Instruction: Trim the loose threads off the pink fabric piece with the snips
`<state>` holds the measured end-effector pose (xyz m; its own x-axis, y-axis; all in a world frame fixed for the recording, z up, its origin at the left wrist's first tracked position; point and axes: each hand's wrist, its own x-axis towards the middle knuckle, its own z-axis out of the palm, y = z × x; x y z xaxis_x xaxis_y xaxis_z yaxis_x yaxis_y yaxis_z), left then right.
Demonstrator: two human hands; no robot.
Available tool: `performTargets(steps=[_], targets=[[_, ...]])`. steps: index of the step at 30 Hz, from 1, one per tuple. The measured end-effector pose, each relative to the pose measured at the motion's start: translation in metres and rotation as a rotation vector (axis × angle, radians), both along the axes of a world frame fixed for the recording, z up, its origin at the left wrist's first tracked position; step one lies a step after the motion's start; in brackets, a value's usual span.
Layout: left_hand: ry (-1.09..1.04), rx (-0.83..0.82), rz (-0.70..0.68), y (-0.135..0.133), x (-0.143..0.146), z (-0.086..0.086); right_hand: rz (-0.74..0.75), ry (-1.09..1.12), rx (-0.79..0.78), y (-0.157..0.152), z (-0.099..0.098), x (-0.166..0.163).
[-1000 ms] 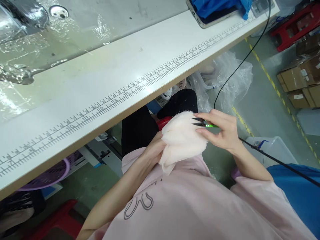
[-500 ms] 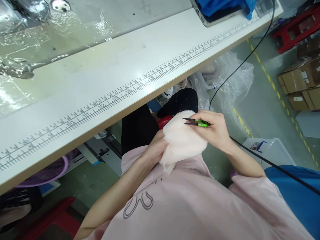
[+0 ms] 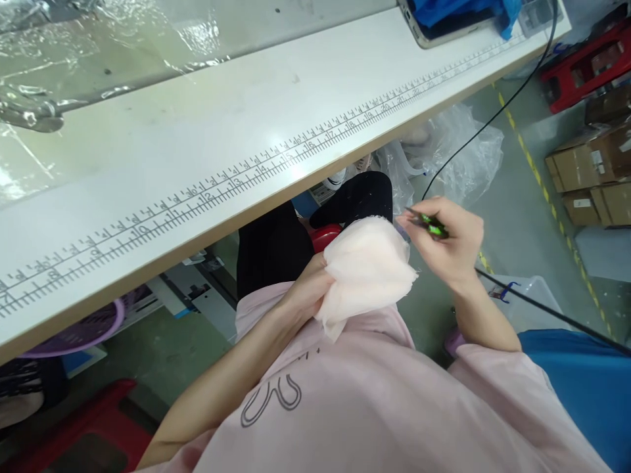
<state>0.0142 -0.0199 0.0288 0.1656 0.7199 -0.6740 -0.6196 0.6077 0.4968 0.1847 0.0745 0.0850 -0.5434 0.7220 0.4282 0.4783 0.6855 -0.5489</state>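
A bundle of thin, pale cream fabric (image 3: 369, 263) with frayed edges hangs over my lap. My left hand (image 3: 311, 286) grips its left side, fingers partly hidden by the folds. To the right of the fabric and apart from it, my right hand (image 3: 451, 240) is closed around small thread snips (image 3: 434, 226) with green handles and dark blades. The blade tips point left, toward the fabric's upper right edge, and look slightly blurred.
A white table edge with a printed ruler scale (image 3: 261, 172) crosses in front of me. A phone (image 3: 421, 33) lies under blue cloth (image 3: 458, 13). A black cable (image 3: 486, 125) runs down at the right. Clear plastic bags (image 3: 458, 151) and cardboard boxes (image 3: 586, 164) stand beyond.
My right hand has moved right with the thread snips, away from the fabric, and the fabric's right side now shows. My left hand keeps its hold. The view has shifted slightly.
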Motion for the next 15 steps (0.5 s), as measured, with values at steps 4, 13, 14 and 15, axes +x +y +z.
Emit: performTargets(steps=[4,13,14,15], targets=[[-0.011,-0.005,-0.011,0.001,-0.002,0.004,0.079,-0.134,-0.045,0.005,0.008,0.012],[0.011,0.007,-0.023,0.002,-0.001,0.004,0.053,-0.419,0.198,-0.016,0.007,0.009],[0.012,0.006,-0.022,0.002,-0.001,0.005,0.031,-0.446,0.226,-0.017,0.007,0.008],[0.013,0.001,-0.018,0.002,0.000,0.006,0.019,-0.470,0.254,-0.018,0.006,0.006]])
